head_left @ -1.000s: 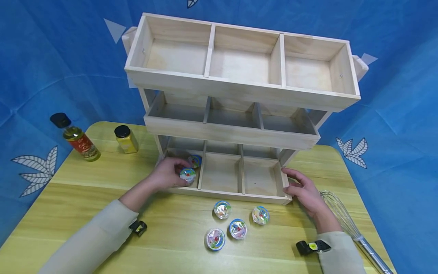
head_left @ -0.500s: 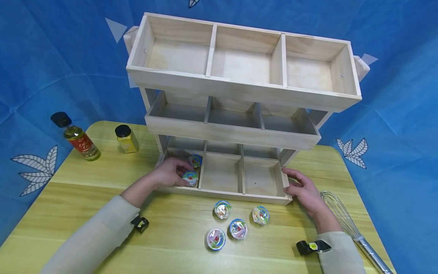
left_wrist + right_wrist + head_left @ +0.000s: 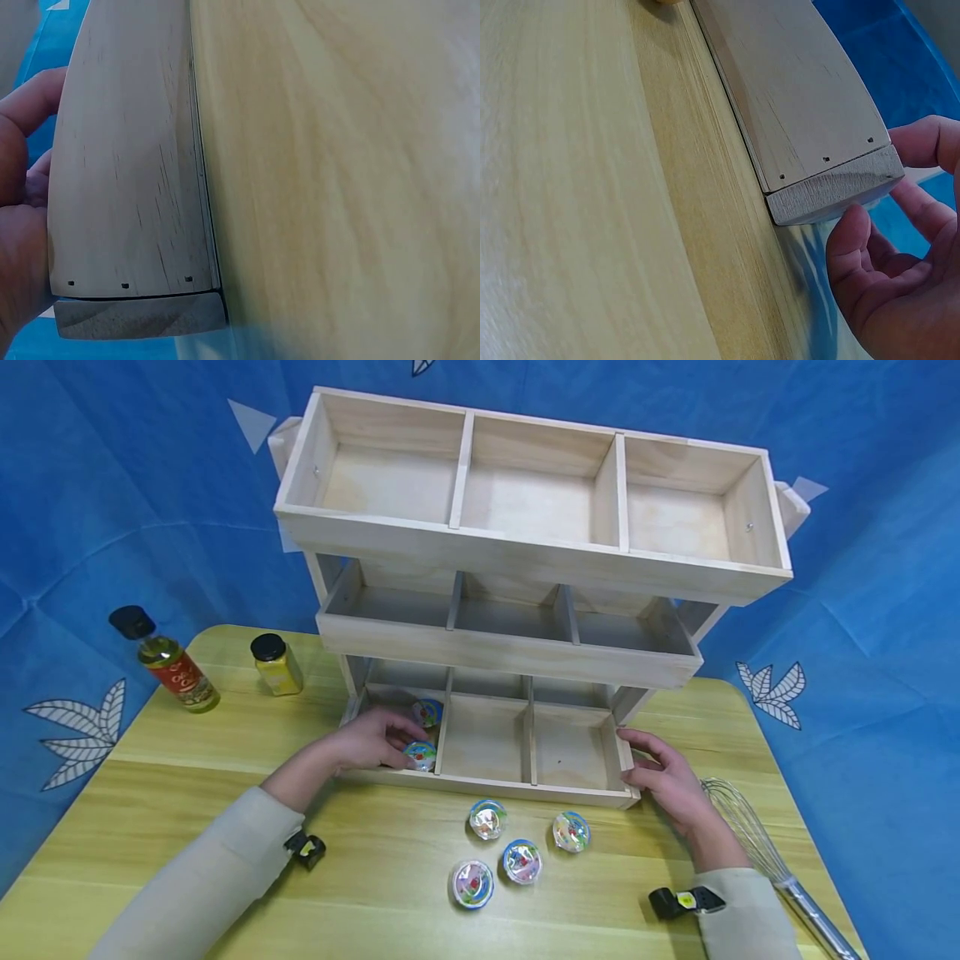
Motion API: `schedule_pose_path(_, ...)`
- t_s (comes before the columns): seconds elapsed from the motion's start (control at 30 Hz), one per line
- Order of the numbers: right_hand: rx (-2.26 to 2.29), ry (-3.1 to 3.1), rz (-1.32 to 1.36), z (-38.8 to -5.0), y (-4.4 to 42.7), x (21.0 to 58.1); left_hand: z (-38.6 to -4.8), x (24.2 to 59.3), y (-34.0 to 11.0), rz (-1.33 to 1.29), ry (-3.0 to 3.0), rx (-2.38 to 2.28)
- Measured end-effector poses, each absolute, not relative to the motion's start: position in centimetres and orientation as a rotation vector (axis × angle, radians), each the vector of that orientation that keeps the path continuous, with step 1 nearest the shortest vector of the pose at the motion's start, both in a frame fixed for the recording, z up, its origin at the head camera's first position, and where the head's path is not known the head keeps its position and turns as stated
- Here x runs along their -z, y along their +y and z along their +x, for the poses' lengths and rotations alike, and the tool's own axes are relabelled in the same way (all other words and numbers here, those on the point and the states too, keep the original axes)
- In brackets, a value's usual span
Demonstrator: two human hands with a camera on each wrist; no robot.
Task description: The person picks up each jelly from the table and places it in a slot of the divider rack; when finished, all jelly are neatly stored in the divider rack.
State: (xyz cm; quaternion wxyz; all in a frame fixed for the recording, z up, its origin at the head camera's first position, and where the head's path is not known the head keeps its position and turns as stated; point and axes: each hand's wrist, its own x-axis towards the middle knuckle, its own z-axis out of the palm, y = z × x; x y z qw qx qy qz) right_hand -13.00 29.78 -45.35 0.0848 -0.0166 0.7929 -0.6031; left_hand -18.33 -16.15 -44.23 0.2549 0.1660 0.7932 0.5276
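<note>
A pale wooden three-tier shelf (image 3: 495, 787) stands on the table, each tier divided into three compartments. Inside the bottom tier's left compartment, my left hand (image 3: 367, 742) pinches a small round cup with a shiny printed lid (image 3: 422, 757), low near the front wall. Behind it in that compartment lies another such cup (image 3: 427, 712). The left wrist view shows part of the hand (image 3: 22, 150) beyond the tier's front board (image 3: 127, 165); the cup is hidden there. My right hand (image 3: 671, 783) grips the bottom tier's right end, thumb and forefinger on the end panel (image 3: 836, 186).
Several similar cups (image 3: 472, 884) lie on the table (image 3: 375, 893) in front of the shelf. At the left stand an oil bottle with a black cap (image 3: 180, 675) and a yellow jar with a black lid (image 3: 279, 672). A wire whisk (image 3: 798, 893) lies at the right.
My left hand has lowered the cup and shifted it slightly right, within the left compartment. My right hand has stayed on the shelf's end.
</note>
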Motion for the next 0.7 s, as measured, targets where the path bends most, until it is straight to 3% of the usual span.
schedule_pose_path(0.7, 1.796, 2.365, -0.043, -12.9, 29.6, 45.2, -15.9, 43.1, -16.3, 0.437, 2.467, -1.46)
